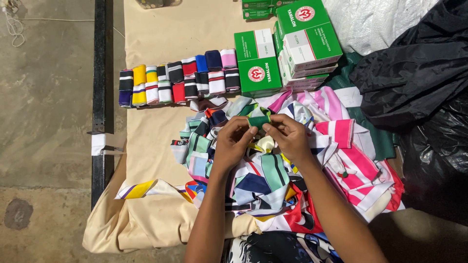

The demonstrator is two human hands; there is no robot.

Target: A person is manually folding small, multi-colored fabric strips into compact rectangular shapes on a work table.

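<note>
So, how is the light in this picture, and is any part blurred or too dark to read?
Head view: even, soft light on the cloth pile and the rolls, with no strong glare; both hands, left and right, look sharp around the green piece; the black bags at the right lose detail in the dark; the table edge bends slightly from the wide lens.

I hold a small green strip of cloth [259, 119], folded into a tight bundle, pinched between the fingertips of both my hands, just above the heap of striped scraps [273, 180].
</note>
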